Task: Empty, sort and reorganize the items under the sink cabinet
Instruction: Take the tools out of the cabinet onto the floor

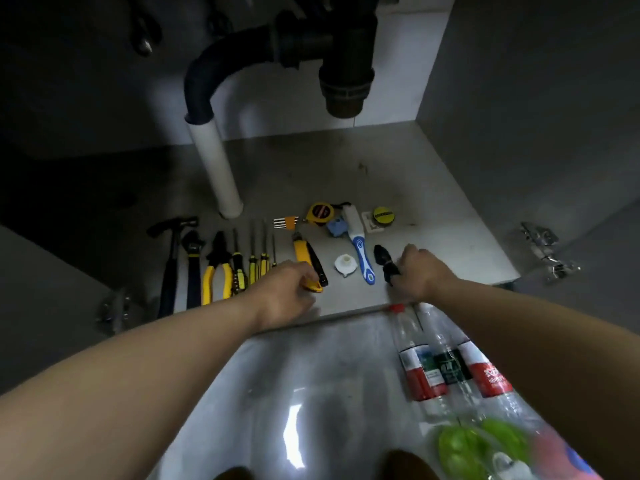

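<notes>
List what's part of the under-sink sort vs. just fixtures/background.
Job items:
- hammer
- wrench
- pliers
- utility knife, at left hand
- black tool, held by right hand
- tape measure
- blue-white brush
- plastic bottles

Not in play:
- drain pipe
- trap
- cabinet hinge

Your left hand (289, 289) hides the near end of the yellow utility knife (306, 259). The clear plastic bottles (436, 362) blur and run off the near-right edge.
</notes>
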The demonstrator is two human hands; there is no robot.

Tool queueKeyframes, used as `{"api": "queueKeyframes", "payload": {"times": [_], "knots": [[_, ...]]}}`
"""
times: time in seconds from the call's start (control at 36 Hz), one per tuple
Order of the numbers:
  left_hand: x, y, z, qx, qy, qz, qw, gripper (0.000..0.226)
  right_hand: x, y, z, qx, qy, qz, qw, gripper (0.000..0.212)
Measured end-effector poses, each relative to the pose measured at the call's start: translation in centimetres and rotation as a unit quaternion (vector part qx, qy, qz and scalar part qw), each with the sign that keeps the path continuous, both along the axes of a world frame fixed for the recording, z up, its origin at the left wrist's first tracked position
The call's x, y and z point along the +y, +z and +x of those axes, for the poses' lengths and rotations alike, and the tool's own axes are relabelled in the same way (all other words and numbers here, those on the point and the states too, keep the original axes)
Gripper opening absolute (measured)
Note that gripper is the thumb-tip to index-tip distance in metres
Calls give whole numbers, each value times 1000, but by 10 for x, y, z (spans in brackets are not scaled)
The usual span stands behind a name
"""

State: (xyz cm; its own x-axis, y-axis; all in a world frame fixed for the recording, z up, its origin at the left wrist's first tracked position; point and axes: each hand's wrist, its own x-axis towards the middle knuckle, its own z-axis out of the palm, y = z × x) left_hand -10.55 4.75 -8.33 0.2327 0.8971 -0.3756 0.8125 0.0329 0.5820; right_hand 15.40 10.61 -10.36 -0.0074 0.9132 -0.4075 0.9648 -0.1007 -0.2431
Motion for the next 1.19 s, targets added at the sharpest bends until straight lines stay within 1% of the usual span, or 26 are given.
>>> {"api": "queueKeyframes", "payload": {"times": [0.08, 0.19, 0.25, 0.31, 0.36, 0.39, 0.42, 0.47, 0.5, 0.53, 0.56, 0.58, 0.61, 0.67, 0.69, 0.75, 0.78, 0.81, 0.86, 0.92, 0.94, 1.0, 1.06, 1.11, 1.19], "knots": [[7, -14, 22, -84, 65, -6, 994, 19, 9, -21, -6, 13, -67, -4, 998, 50], [9, -24, 48, -175, 117, -34, 977, 17, 7, -38, -5, 45, -130, 11, 990, 33], [6, -24, 58, -212, 151, -62, 963, 22, 0, -40, -4, 107, -184, 33, 977, 27], [1, -22, 66, -271, 191, -103, 938, 30, -11, -32, -7, 240, -207, 30, 948, 20], [-2, -17, 72, -332, 216, -145, 907, 34, -23, -20, -10, 384, -180, -34, 905, 9], [-1, -15, 74, -357, 226, -161, 892, 34, -27, -14, -10, 426, -148, -80, 889, 8], [0, -13, 75, -383, 240, -169, 876, 31, -31, -9, -10, 445, -114, -126, 879, 10], [3, -11, 72, -421, 275, -163, 849, 26, -32, -1, -10, 451, -68, -191, 869, 20], [5, -12, 71, -426, 291, -152, 843, 25, -29, 1, -10, 454, -56, -202, 866, 22], [7, -13, 67, -423, 304, -141, 842, 26, -24, 4, -11, 465, -53, -193, 862, 19], [9, -13, 63, -414, 314, -127, 845, 28, -17, 5, -11, 473, -60, -160, 865, 15], [10, -15, 59, -402, 323, -117, 849, 29, -7, 6, -12, 463, -72, -105, 877, 12], [11, -16, 55, -386, 329, -108, 855, 31, 5, 5, -10, 428, -81, -38, 900, 13], [12, -20, 49, -355, 334, -93, 868, 33, 34, 0, -5, 311, -57, 76, 946, 22], [10, -21, 47, -355, 337, -93, 867, 34, 50, -4, -2, 240, -22, 103, 965, 28], [4, -21, 45, -377, 334, -120, 856, 34, 78, -11, 1, 99, 41, 98, 989, 47], [0, -21, 45, -385, 324, -140, 853, 33, 89, -14, 0, 52, 55, 78, 994, 59], [-4, -20, 44, -383, 306, -155, 857, 30, 98, -15, -4, 24, 59, 59, 996, 70], [-10, -22, 45, -359, 258, -180, 879, 23, 112, -18, -13, -4, 63, 25, 998, 85], [-13, -23, 47, -333, 220, -207, 893, 10, 118, -23, -19, -41, 73, -3, 996, 89], [-15, -24, 48, -321, 205, -223, 897, 12, 116, -25, -21, -58, 80, -6, 995, 87], [-19, -23, 51, -296, 184, -258, 901, 23, 104, -29, -21, -69, 90, 34, 993, 72], [-24, -22, 56, -273, 163, -278, 906, 21, 85, -31, -12, -79, 110, 87, 987, 57], [-26, -22, 59, -258, 144, -288, 911, 13, 69, -32, -4, -91, 144, 99, 980, 55], [-31, -26, 63, -237, 97, -284, 924, 18, 51, -32, 2, -59, 168, 87, 980, 58]]}}
